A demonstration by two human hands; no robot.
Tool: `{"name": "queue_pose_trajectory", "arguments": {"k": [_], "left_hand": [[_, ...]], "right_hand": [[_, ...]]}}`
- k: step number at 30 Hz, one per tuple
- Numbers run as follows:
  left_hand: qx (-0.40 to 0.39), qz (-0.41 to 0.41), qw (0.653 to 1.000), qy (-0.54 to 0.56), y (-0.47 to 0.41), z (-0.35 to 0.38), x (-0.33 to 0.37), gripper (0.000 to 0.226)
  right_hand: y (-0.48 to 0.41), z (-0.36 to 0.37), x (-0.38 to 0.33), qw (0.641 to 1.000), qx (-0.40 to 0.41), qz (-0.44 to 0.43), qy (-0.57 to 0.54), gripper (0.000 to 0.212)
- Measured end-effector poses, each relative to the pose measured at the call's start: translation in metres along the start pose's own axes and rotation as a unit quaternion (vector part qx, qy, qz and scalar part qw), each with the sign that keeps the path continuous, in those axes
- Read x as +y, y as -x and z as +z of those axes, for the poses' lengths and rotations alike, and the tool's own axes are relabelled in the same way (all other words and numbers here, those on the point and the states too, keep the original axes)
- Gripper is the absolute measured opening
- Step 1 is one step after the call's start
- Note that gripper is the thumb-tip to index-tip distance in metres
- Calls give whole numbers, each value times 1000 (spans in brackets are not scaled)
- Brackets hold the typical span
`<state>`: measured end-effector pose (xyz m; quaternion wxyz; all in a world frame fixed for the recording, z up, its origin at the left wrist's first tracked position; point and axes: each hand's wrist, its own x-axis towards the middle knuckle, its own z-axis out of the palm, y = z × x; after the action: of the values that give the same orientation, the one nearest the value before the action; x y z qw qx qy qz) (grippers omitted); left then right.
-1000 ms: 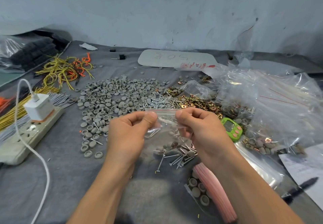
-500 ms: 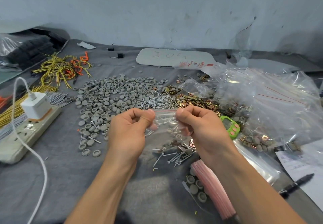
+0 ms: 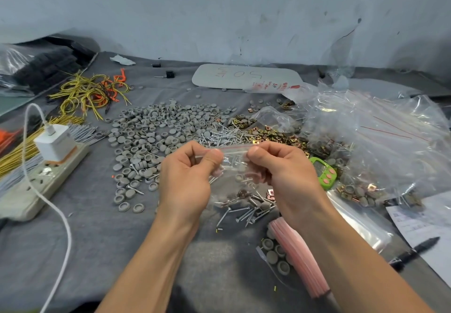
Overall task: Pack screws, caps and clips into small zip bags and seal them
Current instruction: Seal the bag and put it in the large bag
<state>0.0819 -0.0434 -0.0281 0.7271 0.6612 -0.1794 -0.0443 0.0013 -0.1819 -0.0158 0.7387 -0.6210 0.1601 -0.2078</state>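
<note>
Not much has moved since a second ago: left hand (image 3: 185,181) and right hand (image 3: 288,178) still pinch the top of the bag (image 3: 234,166), maybe a hair higher. Each one clamps thumb against forefinger on the zip strip (image 3: 234,147), so I'd guess they're pressing it shut along its length. Can't tell if it's fully closed yet. The bag hangs between them above the cloth (image 3: 122,264), which lets the screws and bits inside sag to the bottom, clear of the seal.

Just past the knuckles is the loose screws pile (image 3: 224,137), with caps (image 3: 156,137) to its left and clips (image 3: 275,137) to its right, all handy for the next fill. A pink stack (image 3: 300,259), likely spare bags, lies by the right forearm.

The right side is crowded: a green timer (image 3: 324,173), then a heap of plastic bags (image 3: 378,142). On the left, the power strip (image 3: 44,178) has a cable (image 3: 63,227) looping toward the near edge, easy to snag. The bare cloth under the forearms looks like the only real set-down room.
</note>
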Motion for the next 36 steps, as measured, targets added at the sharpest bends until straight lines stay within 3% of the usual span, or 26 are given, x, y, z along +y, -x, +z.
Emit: {"name": "queue_pose_trajectory", "arguments": {"k": [3,7,15,22,28,36], "left_hand": [[6,20,999,37,0,3,4,30],[-47,27,997,54,9,12,15,10],[-69,59,995,30,17,29,28,25],[-95,112,989,-12,20,34,31,9],[-91,47,993,54,24,33,30,17],[-68,6,996,53,23,30,30,11]], "right_hand": [[2,0,-1,998,-57,-17,30,11],[7,1,2,991,-56,-70,103,15],[22,-10,-10,992,-9,-126,18,22],[28,-19,-16,994,-9,-106,-30,13],[25,-23,-15,995,22,-94,-26,5],[23,-22,-15,996,20,-87,-23,6]]}}
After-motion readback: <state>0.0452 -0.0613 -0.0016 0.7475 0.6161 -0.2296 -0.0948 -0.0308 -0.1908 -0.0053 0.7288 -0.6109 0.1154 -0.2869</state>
